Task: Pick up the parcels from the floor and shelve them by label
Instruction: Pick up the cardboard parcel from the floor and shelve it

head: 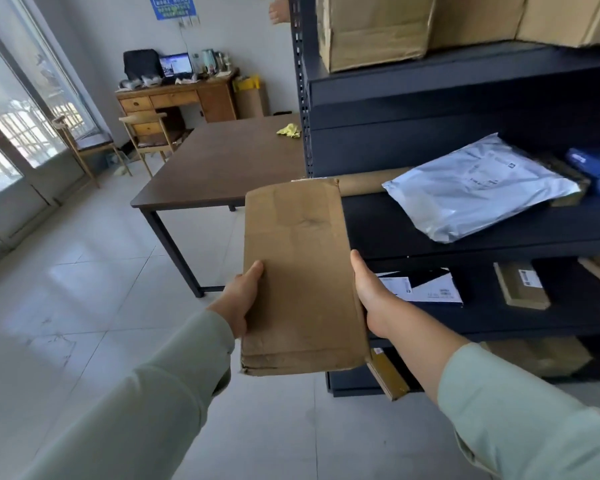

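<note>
Holding a flat brown cardboard parcel [302, 271] roughly level in the air, above the tiled floor [84, 289] and in front of the left end of a dark metal shelving unit [465, 88]. Long axis running away from the body, far short edge pointing at a cardboard tube [368, 183] lying on the middle shelf. Gripped near the close end by both long edges: left hand [243, 299] curled round the left edge, thumb on top; right hand [371, 296] clasping the right edge, thumb along it. Fingers of both hidden underneath. On the tube, a grey poly mailer [478, 195]. Behind, to the left, a dark wooden table [229, 157].
</note>
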